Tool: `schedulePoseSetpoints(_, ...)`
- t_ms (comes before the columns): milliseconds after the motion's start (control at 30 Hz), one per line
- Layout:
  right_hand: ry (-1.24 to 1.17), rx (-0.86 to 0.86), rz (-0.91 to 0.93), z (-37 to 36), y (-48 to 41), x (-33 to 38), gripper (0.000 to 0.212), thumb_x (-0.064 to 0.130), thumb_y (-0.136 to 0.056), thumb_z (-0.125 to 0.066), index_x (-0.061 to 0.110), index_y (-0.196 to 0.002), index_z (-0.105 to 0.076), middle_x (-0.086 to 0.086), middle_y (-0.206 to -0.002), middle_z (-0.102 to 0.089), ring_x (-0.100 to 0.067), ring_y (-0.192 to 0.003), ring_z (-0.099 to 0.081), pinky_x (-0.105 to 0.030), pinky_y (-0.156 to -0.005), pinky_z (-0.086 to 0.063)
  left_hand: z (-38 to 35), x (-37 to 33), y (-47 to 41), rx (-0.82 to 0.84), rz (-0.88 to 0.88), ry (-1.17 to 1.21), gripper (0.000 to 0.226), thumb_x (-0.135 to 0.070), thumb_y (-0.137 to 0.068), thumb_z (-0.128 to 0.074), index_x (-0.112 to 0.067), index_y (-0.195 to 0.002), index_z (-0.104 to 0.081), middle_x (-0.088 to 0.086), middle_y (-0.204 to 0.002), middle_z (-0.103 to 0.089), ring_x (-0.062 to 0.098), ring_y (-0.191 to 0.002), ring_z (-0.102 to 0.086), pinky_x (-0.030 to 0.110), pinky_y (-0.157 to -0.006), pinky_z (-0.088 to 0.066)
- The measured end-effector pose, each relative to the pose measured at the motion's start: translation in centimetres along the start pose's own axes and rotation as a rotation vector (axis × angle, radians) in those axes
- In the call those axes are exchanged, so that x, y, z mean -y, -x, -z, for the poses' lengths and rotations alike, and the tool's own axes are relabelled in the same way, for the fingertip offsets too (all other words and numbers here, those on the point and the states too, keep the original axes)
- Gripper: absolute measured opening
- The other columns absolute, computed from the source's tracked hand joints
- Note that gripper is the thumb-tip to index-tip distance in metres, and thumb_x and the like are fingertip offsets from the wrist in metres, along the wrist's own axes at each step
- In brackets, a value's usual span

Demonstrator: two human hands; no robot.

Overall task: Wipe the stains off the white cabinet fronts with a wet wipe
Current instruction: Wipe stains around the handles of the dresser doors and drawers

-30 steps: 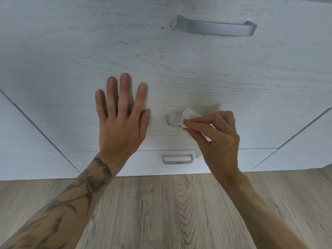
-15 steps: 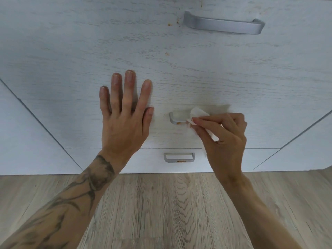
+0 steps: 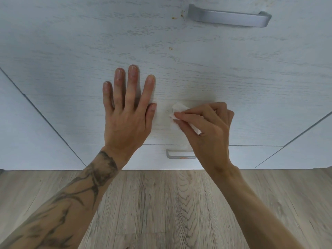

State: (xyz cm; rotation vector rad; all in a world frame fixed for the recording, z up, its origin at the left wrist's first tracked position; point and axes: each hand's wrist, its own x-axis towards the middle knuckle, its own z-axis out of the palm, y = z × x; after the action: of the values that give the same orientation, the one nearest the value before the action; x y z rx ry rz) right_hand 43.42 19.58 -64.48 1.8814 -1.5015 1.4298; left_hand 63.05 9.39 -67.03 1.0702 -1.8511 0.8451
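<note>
Our right hand [image 3: 208, 130] slid the wet wipe [image 3: 177, 107] left, near the lower edge of the cabinet front [image 3: 71, 51] | pinching it | our left hand [image 3: 125, 119] spread flat alongside

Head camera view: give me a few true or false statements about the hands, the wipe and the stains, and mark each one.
1. The left hand lies flat, fingers straight, on the cabinet front. True.
2. The right hand is empty. False: it pinches the wipe.
3. There are brown specks just left of the upper handle. True.
4. The wipe is rubbing those specks. False: it is much lower on the panel, beside the left thumb.
</note>
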Motion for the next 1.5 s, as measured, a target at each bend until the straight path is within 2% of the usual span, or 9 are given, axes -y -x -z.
schedulePoseSetpoints(100,-0.009,-0.047,-0.067,1.0,0.8,-0.6,0.008,0.025,-0.091,-0.085,0.022,-0.098,-0.085,0.010,-0.099,-0.076,-0.029,-0.098,-0.059,-0.038,-0.090,-0.036,0.1,0.1,0.1,-0.001,0.014,0.002,0.076,-0.041,-0.115,-0.043,-0.021,-0.170,0.006,0.017,-0.171,-0.001,0.032,-0.163,0.019,0.054,-0.133,0.003)
schedulePoseSetpoints(267,0.009,-0.015,-0.032,0.1,0.3,0.2,0.008,0.028,-0.092,-0.084,0.024,-0.098,-0.084,0.010,-0.098,-0.075,-0.025,-0.098,-0.058,-0.035,-0.089,-0.034,-0.1,-0.1,0.1,-0.002,0.001,-0.012,0.076,-0.041,-0.115,-0.043,-0.020,-0.171,0.005,0.018,-0.171,-0.003,0.042,-0.158,-0.004,0.055,-0.133,0.002)
schedulePoseSetpoints(500,0.010,-0.022,-0.062,-0.2,0.2,0.8,0.008,0.029,-0.092,-0.084,0.025,-0.098,-0.085,0.010,-0.098,-0.074,-0.023,-0.099,-0.057,-0.033,-0.090,-0.033,0.0,-0.1,0.1,-0.001,-0.003,-0.027,0.077,-0.041,-0.115,-0.044,-0.019,-0.171,0.005,0.018,-0.171,-0.003,0.043,-0.157,-0.005,0.055,-0.133,0.002)
schedulePoseSetpoints(700,0.055,-0.035,-0.085,1.6,0.9,-1.1,0.010,0.025,-0.091,-0.084,0.022,-0.101,-0.084,0.008,-0.102,-0.075,-0.026,-0.100,-0.057,-0.034,-0.090,-0.033,0.3,0.1,0.0,0.008,0.004,-0.009,0.076,-0.040,-0.115,-0.044,-0.019,-0.171,0.005,0.018,-0.171,-0.003,0.034,-0.163,0.017,0.054,-0.133,0.003)
schedulePoseSetpoints(833,0.067,-0.097,-0.191,2.2,1.3,-0.8,0.006,0.024,-0.096,-0.079,0.022,-0.102,-0.080,0.011,-0.100,-0.072,-0.020,-0.101,-0.052,-0.034,-0.088,-0.035,0.4,0.0,0.1,0.013,-0.011,-0.023,0.075,-0.040,-0.116,-0.043,-0.018,-0.170,0.004,0.021,-0.170,-0.009,0.043,-0.158,-0.004,0.055,-0.133,0.002)
schedulePoseSetpoints(967,0.028,-0.060,-0.125,0.7,0.8,1.2,0.006,0.022,-0.100,-0.073,0.023,-0.104,-0.078,0.012,-0.098,-0.069,-0.014,-0.100,-0.053,-0.035,-0.089,-0.037,0.4,0.0,0.0,0.002,-0.011,-0.021,0.075,-0.040,-0.116,-0.044,-0.018,-0.170,0.003,0.020,-0.170,-0.008,0.045,-0.157,-0.009,0.056,-0.133,-0.001)
schedulePoseSetpoints(1067,0.054,-0.036,-0.088,0.2,0.7,1.4,0.011,0.016,-0.095,-0.080,0.022,-0.104,-0.081,0.011,-0.101,-0.074,-0.017,-0.101,-0.060,-0.035,-0.094,-0.036,0.5,-0.1,0.0,-0.002,-0.016,-0.025,0.076,-0.040,-0.116,-0.045,-0.017,-0.170,0.003,0.021,-0.170,-0.009,0.046,-0.156,-0.011,0.056,-0.133,-0.001)
schedulePoseSetpoints(1267,0.036,0.007,0.076,0.1,0.3,0.3,0.007,0.020,-0.094,-0.083,0.021,-0.101,-0.085,0.011,-0.103,-0.079,-0.019,-0.093,-0.068,-0.040,-0.095,-0.038,0.3,-0.1,0.0,-0.006,-0.015,-0.043,0.076,-0.040,-0.115,-0.045,-0.016,-0.171,0.002,0.023,-0.169,-0.012,0.048,-0.155,-0.013,0.056,-0.133,0.000)
schedulePoseSetpoints(1500,0.036,-0.043,-0.009,3.6,1.0,-3.1,0.008,0.017,-0.090,-0.084,0.017,-0.098,-0.085,0.007,-0.101,-0.080,-0.023,-0.091,-0.070,-0.039,-0.093,-0.040,0.5,0.0,0.0,0.002,-0.016,-0.032,0.076,-0.039,-0.116,-0.044,-0.017,-0.170,0.005,0.023,-0.169,-0.011,0.048,-0.155,-0.012,0.055,-0.133,0.003)
